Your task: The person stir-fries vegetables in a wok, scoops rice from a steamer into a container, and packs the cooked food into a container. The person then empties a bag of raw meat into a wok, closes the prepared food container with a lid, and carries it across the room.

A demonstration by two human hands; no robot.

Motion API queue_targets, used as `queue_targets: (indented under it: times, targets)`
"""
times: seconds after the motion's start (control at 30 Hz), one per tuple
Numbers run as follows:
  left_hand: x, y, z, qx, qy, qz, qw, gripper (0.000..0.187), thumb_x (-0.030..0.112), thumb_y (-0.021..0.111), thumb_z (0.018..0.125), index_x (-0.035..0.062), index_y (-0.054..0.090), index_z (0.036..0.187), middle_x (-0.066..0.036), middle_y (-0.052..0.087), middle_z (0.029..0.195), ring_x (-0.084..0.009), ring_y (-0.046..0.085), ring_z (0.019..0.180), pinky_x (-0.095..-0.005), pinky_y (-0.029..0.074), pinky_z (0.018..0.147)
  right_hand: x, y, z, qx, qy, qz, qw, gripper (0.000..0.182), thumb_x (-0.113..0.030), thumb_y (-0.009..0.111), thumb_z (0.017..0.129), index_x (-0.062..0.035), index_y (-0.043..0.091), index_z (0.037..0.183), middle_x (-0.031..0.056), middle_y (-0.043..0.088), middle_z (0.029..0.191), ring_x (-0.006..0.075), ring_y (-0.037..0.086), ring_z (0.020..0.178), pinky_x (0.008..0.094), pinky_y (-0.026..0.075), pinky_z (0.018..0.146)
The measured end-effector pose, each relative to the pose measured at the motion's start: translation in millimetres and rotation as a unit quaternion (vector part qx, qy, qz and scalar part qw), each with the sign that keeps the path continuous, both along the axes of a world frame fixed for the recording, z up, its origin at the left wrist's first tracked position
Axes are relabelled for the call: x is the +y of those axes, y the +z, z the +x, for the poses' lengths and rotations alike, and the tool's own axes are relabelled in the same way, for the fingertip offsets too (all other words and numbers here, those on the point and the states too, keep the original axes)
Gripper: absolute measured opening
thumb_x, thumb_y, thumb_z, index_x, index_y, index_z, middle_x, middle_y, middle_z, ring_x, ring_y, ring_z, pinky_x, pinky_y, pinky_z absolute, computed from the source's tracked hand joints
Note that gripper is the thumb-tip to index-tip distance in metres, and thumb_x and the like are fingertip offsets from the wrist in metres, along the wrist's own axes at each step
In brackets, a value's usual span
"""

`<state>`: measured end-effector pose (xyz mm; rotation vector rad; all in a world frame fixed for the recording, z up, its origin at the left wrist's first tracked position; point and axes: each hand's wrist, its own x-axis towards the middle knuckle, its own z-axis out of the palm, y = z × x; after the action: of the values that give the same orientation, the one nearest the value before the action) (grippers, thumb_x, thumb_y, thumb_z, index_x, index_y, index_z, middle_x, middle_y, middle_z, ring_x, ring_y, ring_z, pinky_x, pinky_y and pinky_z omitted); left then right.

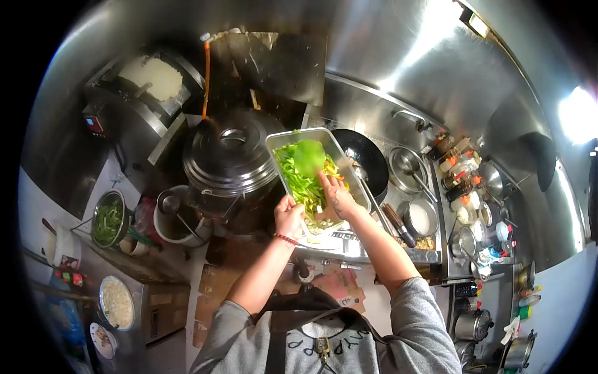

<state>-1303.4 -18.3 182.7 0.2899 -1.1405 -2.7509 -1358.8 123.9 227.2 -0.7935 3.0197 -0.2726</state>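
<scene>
A clear rectangular plastic container [357, 201] full of sliced green peppers [291, 171] and some orange and pale strips is held up in front of me, tilted. My left hand [289, 218] grips its near left rim, the fingers closed round the edge. Inside the container, my right hand [336, 198] lies against the vegetables with its fingers stretched out. A blurry round green shape [309, 157] shows over the peppers, just beyond my right fingertips. Behind the container's right side is a black wok [370, 159] on the stove, partly hidden.
Left of the container stands a large lidded steel pot [232, 153]. A ladle rests in a pot [180, 215] at lower left, near a bowl of green vegetables [108, 218]. On the right are a strainer [408, 168], a bowl of white contents [420, 218] and several seasoning bottles [458, 165].
</scene>
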Motion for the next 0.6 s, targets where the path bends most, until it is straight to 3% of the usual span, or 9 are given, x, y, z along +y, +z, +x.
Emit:
queue_targets:
  times: [0.1,0.13,0.23,0.37,0.4,0.43,0.5,0.53,0.6]
  targets:
    - [13,2,-14,-0.007,0.004,-0.017,1.0,0.026,-0.01,0.049,0.064,0.0092,0.034,0.057,0.003,0.036,0.052,-0.006,0.038,0.046,-0.0194,0.031,0.043,11,-1,-11,0.009,-0.014,-0.104,0.994,0.108,-0.017,0.077,0.045,-0.0062,0.015,0.133,0.0236,0.041,0.12,0.0374,0.042,0.109,0.0386,0.039,0.089]
    - [20,-3,-22,0.002,0.009,-0.018,1.0,0.026,-0.01,0.049,0.064,0.0091,0.034,0.057,0.003,0.036,0.052,-0.0061,0.039,0.046,-0.0196,0.032,0.043,15,1,-14,0.044,-0.017,-0.109,0.993,0.104,-0.01,0.072,0.047,-0.0088,0.015,0.134,0.025,0.049,0.111,0.0361,0.05,0.099,0.0373,0.043,0.083]
    - [36,-6,-43,0.007,0.032,-0.019,0.999,0.025,-0.01,0.049,0.064,0.009,0.035,0.057,0.002,0.037,0.053,-0.0065,0.04,0.048,-0.02,0.035,0.045,35,17,-38,-0.008,-0.056,-0.06,0.997,0.099,-0.003,0.067,0.049,-0.012,0.017,0.134,0.0246,0.053,0.104,0.0375,0.053,0.093,0.0376,0.045,0.077]
    - [49,-5,-75,-0.026,0.053,0.024,0.998,0.026,-0.011,0.049,0.063,0.0095,0.034,0.057,0.003,0.039,0.054,-0.0058,0.039,0.048,-0.0195,0.033,0.044,85,-5,-100,0.134,0.002,-0.102,0.986,0.092,0.0,0.062,0.053,-0.0143,0.019,0.133,0.0214,0.054,0.107,0.0366,0.054,0.093,0.0363,0.045,0.076]
    - [52,-10,-84,-0.023,0.076,0.0,0.997,0.026,-0.011,0.049,0.063,0.0096,0.034,0.057,0.003,0.039,0.054,-0.0053,0.038,0.048,-0.0193,0.032,0.044,97,-11,-118,0.182,0.021,-0.089,0.979,0.073,-0.005,0.056,0.068,-0.0143,0.024,0.132,0.0193,0.051,0.113,0.0321,0.053,0.098,0.0335,0.042,0.083]
    - [54,-17,-90,-0.021,0.1,-0.024,0.995,0.026,-0.011,0.049,0.063,0.0097,0.034,0.057,0.003,0.039,0.054,-0.0049,0.038,0.048,-0.0192,0.031,0.044,73,58,-89,0.011,-0.024,-0.219,0.975,0.051,-0.013,0.043,0.081,-0.0143,0.028,0.131,0.0166,0.05,0.117,0.0288,0.051,0.103,0.0314,0.037,0.09]
    - [52,-23,-104,-0.023,0.124,-0.036,0.991,0.025,-0.01,0.049,0.062,0.0097,0.035,0.056,0.004,0.039,0.053,-0.0045,0.037,0.047,-0.0191,0.029,0.043,86,59,-116,-0.177,-0.059,-0.496,0.848,0.043,-0.019,0.033,0.087,-0.0133,0.031,0.129,0.016,0.051,0.116,0.0292,0.05,0.104,0.031,0.036,0.091]
    - [50,-24,-108,-0.033,0.148,-0.033,0.988,0.025,-0.01,0.05,0.062,0.0098,0.036,0.055,0.004,0.038,0.052,-0.0046,0.037,0.047,-0.0192,0.029,0.043,89,76,-107,0.014,-0.046,-0.258,0.965,0.041,-0.019,0.035,0.086,-0.0086,0.035,0.126,0.0166,0.051,0.116,0.0301,0.05,0.104,0.0322,0.037,0.09]
    - [45,-34,-120,-0.021,0.194,-0.034,0.98,0.025,-0.01,0.05,0.061,0.01,0.036,0.054,0.004,0.038,0.052,-0.005,0.037,0.046,-0.0195,0.03,0.043,105,68,-123,0.15,0.041,-0.195,0.968,0.043,-0.017,0.046,0.08,-0.0029,0.039,0.12,0.0174,0.052,0.113,0.0313,0.05,0.104,0.0346,0.039,0.088]
